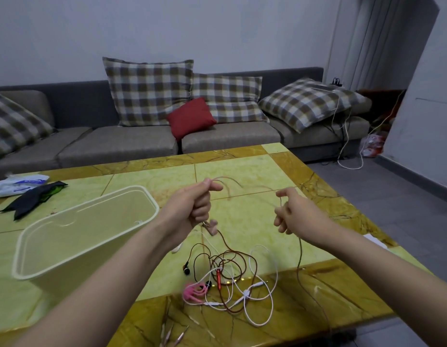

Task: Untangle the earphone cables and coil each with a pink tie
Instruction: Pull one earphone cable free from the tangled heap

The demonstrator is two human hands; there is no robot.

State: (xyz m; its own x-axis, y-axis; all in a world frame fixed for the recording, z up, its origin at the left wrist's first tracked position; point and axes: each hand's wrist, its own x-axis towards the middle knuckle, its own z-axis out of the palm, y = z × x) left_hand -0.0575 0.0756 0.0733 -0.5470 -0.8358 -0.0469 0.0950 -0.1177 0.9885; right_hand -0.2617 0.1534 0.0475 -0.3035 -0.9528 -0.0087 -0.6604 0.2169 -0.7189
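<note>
brown cable (pixel 299 249) is held up off the surface (pixel 242 171) atm, blurred between both hands. left hand (pixel 193 205): grip curled into a tight fist round one stretch, thumb on top. right hand (pixel 293 216): grip pinched on another stretch, which drops past the wrist toward the near edge. the rest is knotted w/ the white cable (pixel 246 293) in the tangle (pixel 227 269) on the surface, pink ties (pixel 194 291) just beside it.

risks imo: if it's yanked too hard, loops get cinched tighter, or the whole heap incl. ties gets dragged off the near edge. wire could also be strained at the black earbud (pixel 186 270) or red inline remote (pixel 218 279).

materials: both cables thin, limp, rubbery-looking, so snags are likely. ties look soft and looped. surface is glossy, marble-like, prob slippery. cream plastic tub (pixel 132 187) nearby, smooth w/ rounded corners.
</note>
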